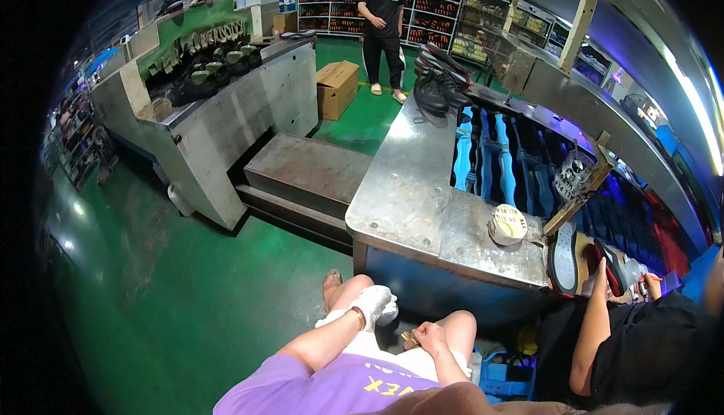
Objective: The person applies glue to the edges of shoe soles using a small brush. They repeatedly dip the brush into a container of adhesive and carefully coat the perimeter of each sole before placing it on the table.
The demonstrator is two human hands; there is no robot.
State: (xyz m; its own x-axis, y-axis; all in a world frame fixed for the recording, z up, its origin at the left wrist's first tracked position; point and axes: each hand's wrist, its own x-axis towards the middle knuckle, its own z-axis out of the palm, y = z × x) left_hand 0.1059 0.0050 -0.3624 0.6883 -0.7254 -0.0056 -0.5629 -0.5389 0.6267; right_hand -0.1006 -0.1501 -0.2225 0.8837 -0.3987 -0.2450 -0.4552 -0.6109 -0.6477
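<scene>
My left hand (375, 303), in a white glove with a red band at the wrist, rests over my left knee. Its fingers are curled, and whatever they may hold is hidden. Bare and closed, my right hand (431, 338) lies by my right thigh. A small yellow-brown object (409, 338) sticks out at its fingers, too small to name. Both hands are below the metal-topped workbench (407, 211), apart from it. On the bench near its front edge stands a round white tub (508, 225) with pale yellow contents.
Dark shoes (433, 92) sit on the bench's far end, beside a conveyor with blue strips (504, 158). At right, a co-worker in black (641, 347) handles a shoe (615, 268). Another person (383, 23) stands beyond, near a cardboard box (337, 89). A metal step (305, 164) joins the left counter.
</scene>
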